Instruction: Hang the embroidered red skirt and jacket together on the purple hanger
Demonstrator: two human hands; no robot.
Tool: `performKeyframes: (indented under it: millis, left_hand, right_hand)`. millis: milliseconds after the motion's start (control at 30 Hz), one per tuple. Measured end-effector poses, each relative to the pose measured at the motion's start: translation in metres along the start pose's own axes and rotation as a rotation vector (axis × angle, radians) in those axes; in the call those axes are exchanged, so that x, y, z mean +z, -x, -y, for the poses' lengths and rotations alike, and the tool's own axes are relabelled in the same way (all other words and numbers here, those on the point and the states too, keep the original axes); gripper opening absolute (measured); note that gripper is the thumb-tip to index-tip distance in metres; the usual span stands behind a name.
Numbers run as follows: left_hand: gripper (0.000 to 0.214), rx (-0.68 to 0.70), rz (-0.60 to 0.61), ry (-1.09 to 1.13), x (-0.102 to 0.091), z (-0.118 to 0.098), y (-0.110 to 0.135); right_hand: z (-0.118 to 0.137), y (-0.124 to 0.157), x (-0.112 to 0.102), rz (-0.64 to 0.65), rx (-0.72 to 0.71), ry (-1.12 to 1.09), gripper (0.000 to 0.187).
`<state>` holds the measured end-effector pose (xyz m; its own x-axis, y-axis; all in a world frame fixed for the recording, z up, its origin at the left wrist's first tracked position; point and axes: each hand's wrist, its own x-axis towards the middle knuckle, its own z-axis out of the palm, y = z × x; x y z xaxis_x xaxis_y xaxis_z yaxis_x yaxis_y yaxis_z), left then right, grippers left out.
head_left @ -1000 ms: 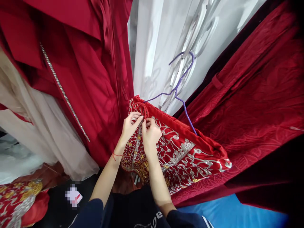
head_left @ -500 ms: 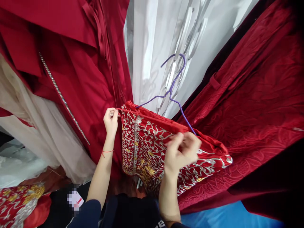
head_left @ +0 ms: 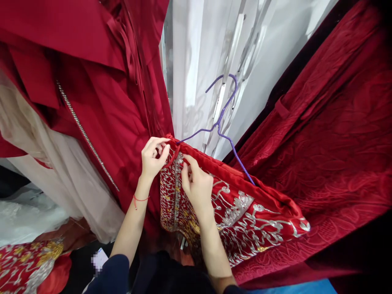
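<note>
A red garment with silver and gold embroidery hangs tilted on a purple wire hanger. Its gathered red waistband runs along the top. A thin red drawstring comes out at the waistband's left end and droops over the embroidery. My left hand is at that left end, thumb and forefinger drawn together on the drawstring. Just to its right, my right hand lies in front of the embroidery, fingers bent and thumb near the forefinger. What it pinches, if anything, is too small to make out.
Dark red dresses hang at the left and the right. The hanger's hook rests on a white slotted rack. Pale sheer fabric hangs at the left. Another embroidered red piece lies low at the left.
My right hand has moved left along the waistband to beside my left hand. My left hand has come in closer, and the drawstring it held stretched taut now hangs slack.
</note>
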<state>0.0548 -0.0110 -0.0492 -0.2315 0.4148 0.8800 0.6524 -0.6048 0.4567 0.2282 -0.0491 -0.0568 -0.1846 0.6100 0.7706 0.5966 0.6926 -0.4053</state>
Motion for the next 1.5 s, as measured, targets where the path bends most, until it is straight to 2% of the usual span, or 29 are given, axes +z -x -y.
performKeyframes:
  millis: [100,233,367,467,567,633,800,900,1033,1167,1300,1400,1500]
  left_hand:
    - [0.020,0.139,0.212,-0.102,-0.002,-0.003,-0.004]
    - [0.020,0.169,0.339,-0.285,-0.002,0.001,-0.004]
    - [0.025,0.175,0.406,-0.489,0.002,0.000,-0.004]
    - [0.018,0.176,0.440,-0.552,0.004,-0.003,-0.003]
    - [0.004,0.142,0.373,-0.478,0.003,-0.002,0.000]
    - [0.004,0.103,0.309,-0.355,0.000,0.002,0.003]
    - [0.006,0.010,0.219,-0.083,-0.002,0.010,0.015]
    - [0.015,-0.092,0.128,0.049,-0.003,0.012,0.025]
    - [0.032,-0.305,0.042,0.195,-0.012,0.017,0.034]
    - [0.037,-0.427,0.005,0.288,-0.025,0.020,0.033]
    - [0.034,-0.488,-0.067,0.369,-0.032,0.024,0.033]
    - [0.036,-0.590,-0.123,0.403,-0.034,0.034,0.037]
    - [0.041,-0.739,-0.077,0.359,-0.036,0.048,0.045]
  right_hand:
    - [0.003,-0.026,0.017,0.194,0.041,0.233,0.046]
    - [0.010,-0.044,0.025,0.344,0.131,0.429,0.050]
    - [0.013,-0.050,0.023,0.361,0.148,0.424,0.050]
    - [0.011,-0.052,0.021,0.337,0.155,0.409,0.046]
    - [0.008,-0.053,0.021,0.356,0.141,0.426,0.038]
    - [0.004,-0.051,0.020,0.375,0.086,0.411,0.034]
    - [-0.012,-0.043,0.016,0.341,-0.035,0.172,0.032]
    - [-0.021,-0.036,0.009,0.339,-0.106,0.024,0.028]
    - [-0.028,-0.028,-0.003,0.371,-0.239,-0.214,0.023]
    - [-0.032,-0.020,-0.015,0.341,-0.264,-0.383,0.019]
    - [-0.034,-0.012,-0.028,0.287,-0.224,-0.360,0.023]
    - [-0.037,-0.006,-0.037,0.154,-0.144,-0.194,0.026]
    - [-0.042,-0.001,-0.042,-0.013,-0.043,-0.007,0.036]
